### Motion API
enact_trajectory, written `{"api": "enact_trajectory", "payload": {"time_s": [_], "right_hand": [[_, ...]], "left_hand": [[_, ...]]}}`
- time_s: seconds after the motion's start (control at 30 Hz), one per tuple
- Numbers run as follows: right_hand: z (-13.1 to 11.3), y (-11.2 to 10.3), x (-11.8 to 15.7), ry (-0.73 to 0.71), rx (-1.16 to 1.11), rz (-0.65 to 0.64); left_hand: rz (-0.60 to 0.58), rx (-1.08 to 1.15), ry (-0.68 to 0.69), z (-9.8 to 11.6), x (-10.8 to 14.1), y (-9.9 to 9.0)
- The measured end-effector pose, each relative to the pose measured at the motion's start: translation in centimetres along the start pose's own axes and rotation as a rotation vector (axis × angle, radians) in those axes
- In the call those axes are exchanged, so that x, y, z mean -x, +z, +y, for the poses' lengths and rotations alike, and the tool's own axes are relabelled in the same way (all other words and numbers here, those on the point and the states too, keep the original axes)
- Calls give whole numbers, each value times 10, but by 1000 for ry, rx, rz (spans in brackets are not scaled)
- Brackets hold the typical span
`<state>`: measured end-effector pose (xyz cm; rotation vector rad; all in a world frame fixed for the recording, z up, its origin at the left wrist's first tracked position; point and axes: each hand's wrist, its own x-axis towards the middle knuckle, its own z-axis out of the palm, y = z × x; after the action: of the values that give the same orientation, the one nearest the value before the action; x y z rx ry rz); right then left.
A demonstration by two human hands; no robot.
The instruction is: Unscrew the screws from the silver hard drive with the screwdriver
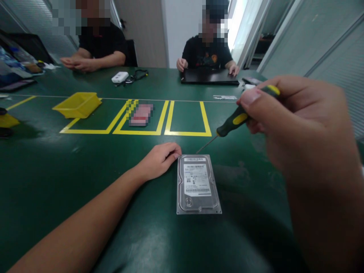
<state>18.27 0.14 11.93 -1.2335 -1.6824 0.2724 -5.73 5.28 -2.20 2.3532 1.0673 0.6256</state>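
Observation:
A silver hard drive (197,204) with a white printed label lies flat on the green table. At its far left corner are the fingertips of my left hand (160,161), curled closed against the edge. My right hand (301,113), close to the camera, is wrapped round the dark green and yellow handle of a screwdriver (231,122). Its thin shaft slants down to the left, and the tip is near the drive's far edge; whether it touches cannot be made out.
Yellow tape (187,133) marks several box outlines on the table (136,242). A yellow bin (76,106) and a blurred pinkish item (141,115) stand at these outlines. Across the table sit two people, one with hands at a black laptop (210,76). A white adapter with cable (120,77) lies there too.

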Motion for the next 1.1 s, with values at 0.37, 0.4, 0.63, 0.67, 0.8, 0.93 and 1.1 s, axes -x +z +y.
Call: {"api": "enact_trajectory", "payload": {"time_s": [0.37, 0.4, 0.63, 0.67, 0.8, 0.93, 1.1], "right_hand": [[-25, 22, -16, -230, -184, 28], [-22, 21, -16, -224, -140, 8], [-8, 22, -21, -300, -16, -148], [-6, 23, -22, -295, -33, -180], [4, 31, -25, -275, -64, -304], [11, 41, -23, -247, -17, -287], [15, 55, -19, -266, 96, -229]], "left_hand": [[4, 28, 6, -2, -1, 0], [5, 31, -3, -3, -1, 0], [1, 41, -24, -4, -1, 1], [3, 36, -23, -4, -1, 2], [2, 7, -13, -3, -2, 2], [1, -37, 10, -2, -2, 2], [7, -22, 29, -4, -1, 2]]}}
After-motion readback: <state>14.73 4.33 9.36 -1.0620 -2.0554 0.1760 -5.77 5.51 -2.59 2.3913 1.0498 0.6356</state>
